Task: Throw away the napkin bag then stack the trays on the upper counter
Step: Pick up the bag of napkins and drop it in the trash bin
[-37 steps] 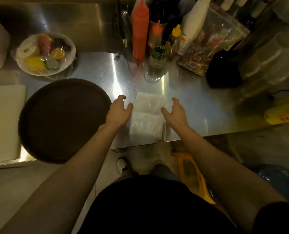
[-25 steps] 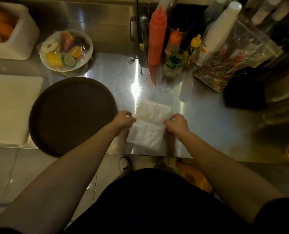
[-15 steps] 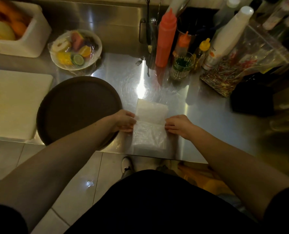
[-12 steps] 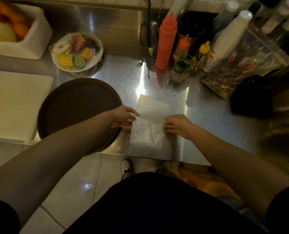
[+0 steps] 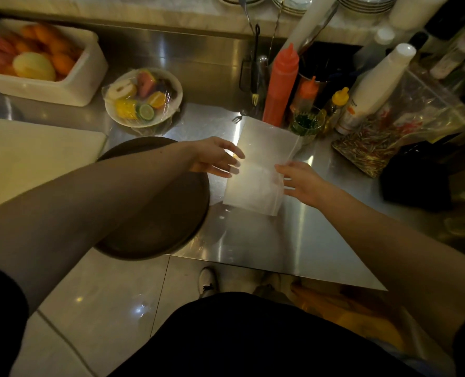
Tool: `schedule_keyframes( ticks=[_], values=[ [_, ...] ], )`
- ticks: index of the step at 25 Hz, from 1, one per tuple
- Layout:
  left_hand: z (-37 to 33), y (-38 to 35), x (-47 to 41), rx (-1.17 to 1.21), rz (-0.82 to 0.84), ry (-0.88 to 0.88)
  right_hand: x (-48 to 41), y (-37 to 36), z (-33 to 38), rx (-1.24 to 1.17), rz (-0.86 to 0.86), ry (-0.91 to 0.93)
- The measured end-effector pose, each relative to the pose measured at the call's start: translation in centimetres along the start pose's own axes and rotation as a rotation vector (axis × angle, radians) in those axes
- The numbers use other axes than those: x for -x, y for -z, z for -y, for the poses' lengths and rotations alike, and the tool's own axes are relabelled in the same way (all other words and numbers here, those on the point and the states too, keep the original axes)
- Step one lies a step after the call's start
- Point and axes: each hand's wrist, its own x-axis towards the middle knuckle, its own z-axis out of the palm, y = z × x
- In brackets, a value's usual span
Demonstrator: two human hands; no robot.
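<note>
The napkin bag (image 5: 258, 164), a clear plastic packet of white napkins, is raised off the steel counter (image 5: 266, 240) and tilted, its far end near the red bottle. My left hand (image 5: 215, 156) holds its left edge with fingers stretched along it. My right hand (image 5: 304, 183) grips the right edge, thumb on top. A round dark brown tray (image 5: 158, 213) lies on the counter under my left forearm, overhanging the front edge. The upper counter (image 5: 171, 12) runs along the back.
A wrapped fruit plate (image 5: 143, 97), a white box of fruit (image 5: 38, 61) and a white cutting board (image 5: 22, 153) sit left. Behind the bag stand a red squeeze bottle (image 5: 280, 85), a glass (image 5: 306, 125), smaller bottles and a clear bag of sticks (image 5: 383, 137). Plates (image 5: 367, 1) are stacked on the upper counter.
Both hands closed on the sides of the napkin bag and lifted it off the counter, away from me. The camera view shifted left and back.
</note>
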Motion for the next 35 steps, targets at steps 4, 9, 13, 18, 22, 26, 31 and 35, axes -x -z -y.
schedule_keyframes(
  ticks=[4, 9, 13, 18, 22, 26, 31, 35],
  values=[
    [-1.8, 1.6, -0.3, -0.090, -0.033, 0.004, -0.1, 0.4, 1.8, 0.000, -0.025, 0.106],
    [-4.8, 3.1, -0.5, -0.289, -0.008, 0.062, 0.1, 0.4, 3.7, 0.015, -0.013, 0.225],
    [-6.1, 3.1, -0.5, -0.247, 0.013, 0.024, 0.5, 1.5, 5.3, -0.003, -0.021, 0.278],
    [-6.3, 3.3, 0.6, -0.122, 0.039, -0.031, 1.8, 3.3, 7.5, -0.016, 0.050, 0.295],
    [-7.6, 3.5, 2.9, -0.004, 0.013, -0.144, 3.2, 3.6, 10.5, -0.038, 0.125, 0.356],
    [-8.2, 4.3, 4.9, 0.165, -0.073, -0.279, 4.8, 2.7, 13.5, -0.058, 0.191, 0.443],
    [-9.2, 5.4, 6.9, 0.287, 0.022, -0.428, 6.7, 2.0, 16.0, -0.054, 0.249, 0.518],
    [-9.6, 5.9, 7.9, 0.340, 0.013, -0.586, 7.8, 1.6, 17.3, -0.105, 0.274, 0.532]
  ],
)
